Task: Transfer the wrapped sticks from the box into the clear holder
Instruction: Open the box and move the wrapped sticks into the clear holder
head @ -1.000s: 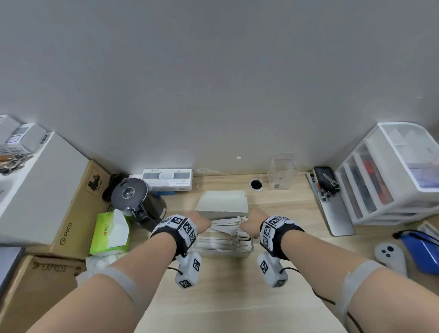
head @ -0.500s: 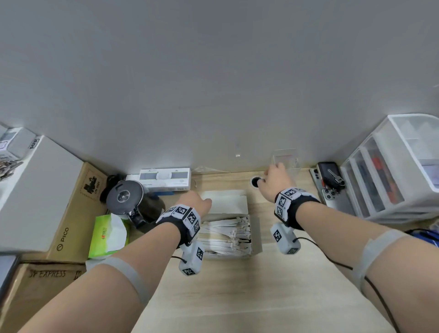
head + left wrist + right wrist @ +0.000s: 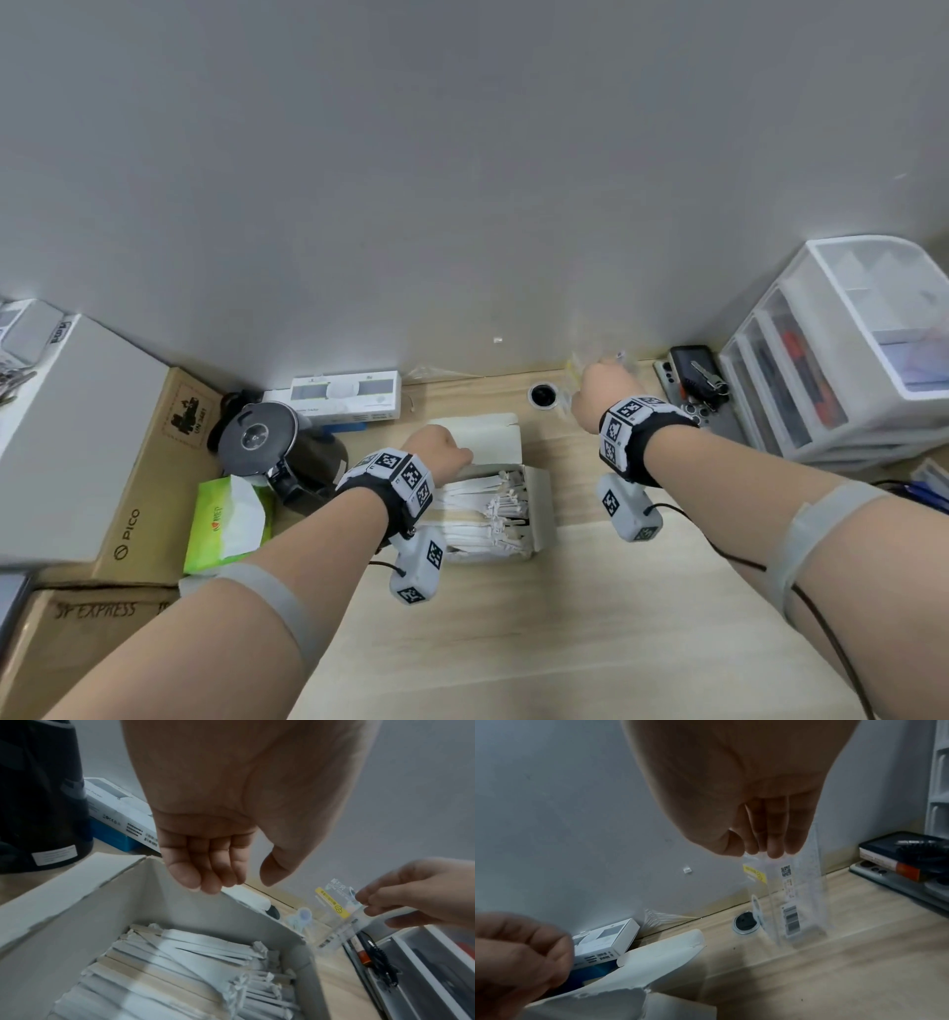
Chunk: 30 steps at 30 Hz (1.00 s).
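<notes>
A light wooden desk (image 3: 590,616) is seen against a grey wall. The open white box (image 3: 542,506) is packed with wrapped sticks (image 3: 164,967). Above its rear flap the left hand (image 3: 218,850) is held, fingers loosely curled, nothing gripped. The clear holder (image 3: 798,898) is pinched at its top rim by the right hand (image 3: 752,811), beside a round cable hole (image 3: 744,922).

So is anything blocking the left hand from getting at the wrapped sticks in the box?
Nothing visible. The box is open, its flap folded back, and the wrapped sticks lie exposed directly below the left hand, which holds nothing. The right hand pinches the clear holder off to the side.
</notes>
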### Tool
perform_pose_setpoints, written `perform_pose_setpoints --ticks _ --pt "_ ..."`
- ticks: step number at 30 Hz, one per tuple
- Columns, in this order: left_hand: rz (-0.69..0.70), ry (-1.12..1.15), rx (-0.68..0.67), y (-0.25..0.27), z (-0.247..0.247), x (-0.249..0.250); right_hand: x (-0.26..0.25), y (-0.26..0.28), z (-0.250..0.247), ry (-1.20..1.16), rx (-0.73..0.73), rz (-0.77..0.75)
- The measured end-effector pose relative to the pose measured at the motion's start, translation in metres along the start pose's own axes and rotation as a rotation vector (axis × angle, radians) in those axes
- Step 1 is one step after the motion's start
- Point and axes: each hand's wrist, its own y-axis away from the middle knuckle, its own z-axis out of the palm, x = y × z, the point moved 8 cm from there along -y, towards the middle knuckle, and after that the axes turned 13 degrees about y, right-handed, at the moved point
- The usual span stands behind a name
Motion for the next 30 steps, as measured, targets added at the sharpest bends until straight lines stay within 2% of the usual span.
perform_pose_setpoints --ticks 6,11,13,17,19,22,25,30 --pt "0.082 0.117 -0.029 0.014 0.005 0.032 0.006 0.028 -0.054 0.056 0.222 0.03" --pt "0.164 0.26 -0.071 0.032 0.007 0.058 -0.004 0.051 -0.087 -0.152 0.405 -0.004" --pt "0.192 0.352 -0.08 0.042 0.001 0.068 -0.014 0.059 -0.092 -0.307 0.381 -0.056" --pt "0.241 0.432 -0.075 0.053 -0.016 0.074 -0.051 0.072 -0.085 -0.56 0.246 -0.192" --pt "0.251 0.482 -0.128 0.057 -0.019 0.069 -0.069 0.074 -0.076 -0.672 0.188 -0.23" --pt "0.227 0.449 -0.126 0.062 -0.027 0.049 -0.093 0.078 -0.059 -0.803 0.069 -0.279" --pt "0.168 0.36 -0.107 0.067 -0.036 0.018 -0.119 0.085 -0.042 -0.825 -0.06 -0.333" --pt "0.07 0.298 -0.172 0.081 -0.046 -0.034 -0.144 0.084 -0.017 -0.679 -0.067 -0.299"
